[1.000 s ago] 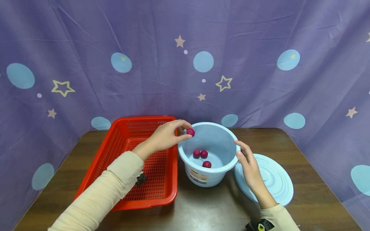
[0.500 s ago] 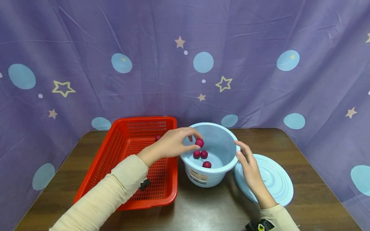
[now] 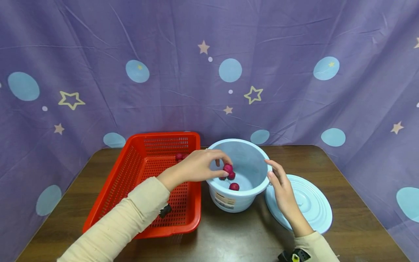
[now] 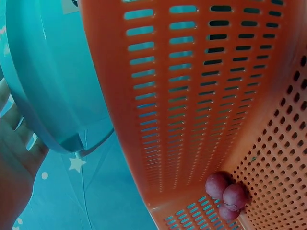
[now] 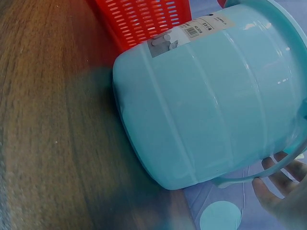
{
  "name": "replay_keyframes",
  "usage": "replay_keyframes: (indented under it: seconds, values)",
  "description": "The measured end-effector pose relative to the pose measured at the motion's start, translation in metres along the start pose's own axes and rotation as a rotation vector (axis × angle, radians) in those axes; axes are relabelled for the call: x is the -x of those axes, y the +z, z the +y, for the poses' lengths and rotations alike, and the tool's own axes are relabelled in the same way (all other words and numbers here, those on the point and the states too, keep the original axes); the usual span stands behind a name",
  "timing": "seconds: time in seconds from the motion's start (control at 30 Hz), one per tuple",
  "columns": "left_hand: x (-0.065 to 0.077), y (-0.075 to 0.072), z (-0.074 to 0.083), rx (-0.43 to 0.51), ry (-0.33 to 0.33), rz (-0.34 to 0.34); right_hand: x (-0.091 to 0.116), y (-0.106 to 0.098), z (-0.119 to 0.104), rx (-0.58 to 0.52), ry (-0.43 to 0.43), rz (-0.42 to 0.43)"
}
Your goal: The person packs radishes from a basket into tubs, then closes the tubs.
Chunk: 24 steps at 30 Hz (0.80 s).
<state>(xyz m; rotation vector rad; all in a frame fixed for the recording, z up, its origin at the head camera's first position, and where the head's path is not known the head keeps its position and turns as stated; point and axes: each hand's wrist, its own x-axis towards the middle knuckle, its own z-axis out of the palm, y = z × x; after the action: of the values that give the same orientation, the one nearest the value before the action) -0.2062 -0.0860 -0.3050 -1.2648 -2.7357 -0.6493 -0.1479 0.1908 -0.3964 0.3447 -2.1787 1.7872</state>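
My left hand pinches a round pink-red radish between thumb and fingers, inside the light blue bucket. Below it, several loose radishes lie on the bucket's bottom, one partly covered by my thumb. At the bucket's right side, my right hand holds the rim with fingers and thumb; in the right wrist view its fingers are by the bucket's handle. Left of the bucket stands a red perforated basket. More radishes cluster in its far right corner, partly hidden by my left hand in the head view.
A round light blue lid lies on the wooden table to the right, partly under my right forearm. Behind the table hangs a purple curtain with stars and dots. The basket and bucket stand close together.
My left hand has carried its radish from the bucket's left rim rightward and down among those inside. Radishes in the basket's far corner have come into view. The right hand stays at the rim.
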Motion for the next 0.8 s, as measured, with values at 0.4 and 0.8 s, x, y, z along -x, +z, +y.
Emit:
replay_keyframes:
  seconds: [0.4, 0.8]
  values:
    - [0.006, -0.019, -0.028, 0.230, -0.105, 0.188, -0.001, 0.001, 0.001, 0.013, -0.031, 0.018]
    - [0.021, -0.020, -0.085, 0.228, -0.329, 0.310, -0.001, 0.001, 0.001, 0.010, -0.035, 0.024]
